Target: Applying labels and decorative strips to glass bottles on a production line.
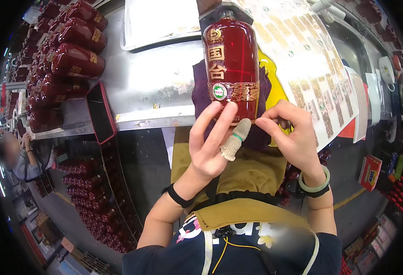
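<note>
The red bottle (232, 57) lay on a purple cloth (199, 85). At its base, the half-open left hand (210, 149) touched it; the right hand (297, 130) nearly pinched, any hold unclear. A beige finger cot (234, 141) covered the left thumb.

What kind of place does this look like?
Probably a bottle-labelling workshop or packing line: matching dark red bottles crowd the left, a sheet of gold-coloured stickers lies at the right, and a decorated red bottle is at your hands.
</note>
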Available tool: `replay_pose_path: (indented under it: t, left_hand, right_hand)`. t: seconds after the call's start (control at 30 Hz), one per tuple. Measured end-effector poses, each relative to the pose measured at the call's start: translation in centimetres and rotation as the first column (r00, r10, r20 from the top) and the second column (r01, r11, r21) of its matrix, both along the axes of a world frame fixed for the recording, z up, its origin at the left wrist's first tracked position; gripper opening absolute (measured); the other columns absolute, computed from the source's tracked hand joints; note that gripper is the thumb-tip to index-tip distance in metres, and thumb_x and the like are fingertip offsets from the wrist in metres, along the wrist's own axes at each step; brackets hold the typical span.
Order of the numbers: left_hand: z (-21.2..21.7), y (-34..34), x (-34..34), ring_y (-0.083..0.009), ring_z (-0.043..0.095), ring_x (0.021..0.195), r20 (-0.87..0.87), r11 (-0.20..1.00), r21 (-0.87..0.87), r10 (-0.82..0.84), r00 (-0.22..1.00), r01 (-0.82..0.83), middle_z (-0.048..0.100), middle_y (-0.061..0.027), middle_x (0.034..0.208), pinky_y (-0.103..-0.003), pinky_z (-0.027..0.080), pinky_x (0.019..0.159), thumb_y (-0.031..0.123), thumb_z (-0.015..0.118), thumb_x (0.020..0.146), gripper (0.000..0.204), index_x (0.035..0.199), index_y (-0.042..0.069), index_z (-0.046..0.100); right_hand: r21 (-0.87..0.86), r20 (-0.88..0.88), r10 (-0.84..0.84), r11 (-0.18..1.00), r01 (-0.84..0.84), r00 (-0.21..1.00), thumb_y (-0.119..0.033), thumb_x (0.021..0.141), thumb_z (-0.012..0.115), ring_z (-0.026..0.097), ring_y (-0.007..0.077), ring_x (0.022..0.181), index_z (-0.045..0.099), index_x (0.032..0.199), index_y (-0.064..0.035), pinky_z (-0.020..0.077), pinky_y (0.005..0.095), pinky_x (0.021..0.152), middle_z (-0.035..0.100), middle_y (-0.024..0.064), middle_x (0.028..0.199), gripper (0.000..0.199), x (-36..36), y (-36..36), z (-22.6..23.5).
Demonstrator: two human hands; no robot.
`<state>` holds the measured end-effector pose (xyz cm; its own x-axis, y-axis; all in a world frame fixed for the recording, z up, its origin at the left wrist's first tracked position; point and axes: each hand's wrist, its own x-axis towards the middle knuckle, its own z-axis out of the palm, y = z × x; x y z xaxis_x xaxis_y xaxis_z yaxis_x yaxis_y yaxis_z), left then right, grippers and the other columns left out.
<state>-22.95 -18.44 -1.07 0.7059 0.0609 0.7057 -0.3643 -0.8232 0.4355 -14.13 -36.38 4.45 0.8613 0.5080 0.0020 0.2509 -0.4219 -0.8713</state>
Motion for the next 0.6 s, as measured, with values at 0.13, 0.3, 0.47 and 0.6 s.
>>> replay_pose_path:
  t: [0.13,0.3,0.47,0.6]
  left_hand:
    - [-0.5,0.9,1.3,-0.0364,0.071,0.106,0.147,0.997,-0.068,-0.036,0.988,0.046,0.075,-0.0157,0.114,-0.04,0.065,0.083,-0.005,0.083,0.075,0.018,0.085,-0.004,0.069]
    - [-1.1,1.0,0.4,-0.0341,0.073,0.103,0.08,0.992,-0.126,0.031,0.996,-0.02,0.075,-0.0183,0.111,-0.037,0.063,0.083,-0.007,0.087,0.072,0.035,0.104,-0.008,0.075]
    - [-0.8,1.3,0.0,-0.0349,0.073,0.103,0.069,0.999,-0.037,-0.009,0.998,0.011,0.075,-0.0209,0.114,-0.038,0.062,0.085,-0.012,0.082,0.073,0.037,0.109,-0.012,0.073]
    - [-1.1,1.1,-0.2,-0.0363,0.071,0.106,0.062,0.997,-0.061,-0.032,0.998,0.035,0.073,-0.022,0.116,-0.039,0.062,0.087,-0.013,0.078,0.076,0.034,0.11,-0.013,0.072]
  right_hand:
    - [0.024,0.005,0.0,1.0,0.0,1.0,-0.008,0.087,0.08,0.059,0.0172,0.064,0.071,0.084,0.0025,0.046,0.0306,0.062,0.065,0.0094,0.072,0.014,-0.2,0.5,0.2]
    - [0.045,0.014,0.016,0.999,-0.017,1.0,-0.008,0.086,0.08,0.057,0.0154,0.062,0.072,0.084,0.0021,0.0439,0.0302,0.06,0.064,0.0085,0.071,0.014,-0.3,0.3,0.4]
    - [0.047,0.007,0.002,0.999,-0.002,1.0,-0.008,0.086,0.08,0.057,0.0166,0.062,0.071,0.084,0.0021,0.0439,0.0309,0.06,0.065,0.0088,0.072,0.014,-0.4,0.0,0.6]
    - [0.068,-0.004,-0.008,0.998,0.008,1.0,-0.008,0.086,0.08,0.058,0.0176,0.063,0.071,0.083,0.0023,0.0448,0.0313,0.061,0.065,0.0094,0.073,0.014,-0.2,-0.2,0.0]
